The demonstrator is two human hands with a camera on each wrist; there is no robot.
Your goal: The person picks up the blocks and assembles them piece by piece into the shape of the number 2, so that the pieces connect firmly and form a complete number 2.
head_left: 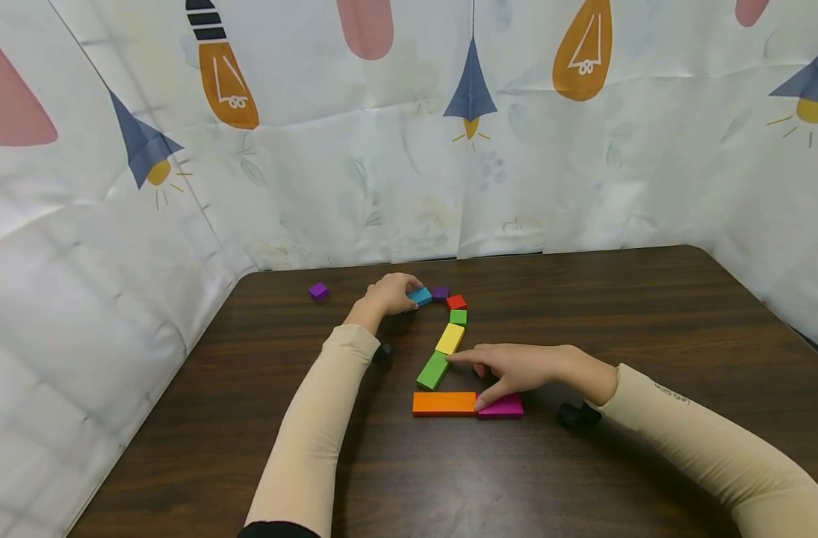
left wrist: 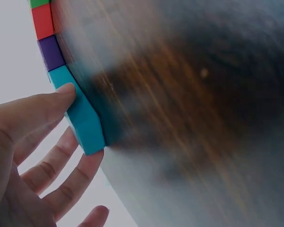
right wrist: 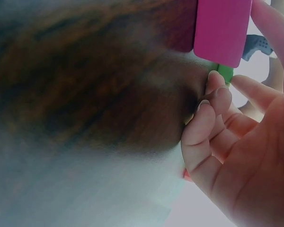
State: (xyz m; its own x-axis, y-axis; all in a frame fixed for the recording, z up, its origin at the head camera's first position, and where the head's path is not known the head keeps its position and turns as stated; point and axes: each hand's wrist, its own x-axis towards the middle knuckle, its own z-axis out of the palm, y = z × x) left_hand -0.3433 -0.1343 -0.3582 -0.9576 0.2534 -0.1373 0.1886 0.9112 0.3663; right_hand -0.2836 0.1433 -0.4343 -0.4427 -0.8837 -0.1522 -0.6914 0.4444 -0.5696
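Note:
My left hand [head_left: 390, 294] pinches a light blue block [head_left: 420, 297] at the far end of a curved row. In the left wrist view the thumb presses on one side of that blue block [left wrist: 85, 116], with fingers behind and at its end. A purple block [head_left: 441, 294] adjoins it, followed by red [head_left: 456, 302], small green [head_left: 459, 317], yellow [head_left: 450, 338] and longer green [head_left: 432, 370] blocks. My right hand [head_left: 526, 368] stretches its index finger to the longer green block. Its thumb touches where the orange block [head_left: 444, 404] meets the magenta block [head_left: 506, 406]; the other fingers curl under.
A separate purple block [head_left: 319, 291] lies near the table's far left edge. Dark brown wood forms the tabletop [head_left: 624, 299]. Behind it hangs a patterned white cloth [head_left: 395, 179], which also covers the left and right sides.

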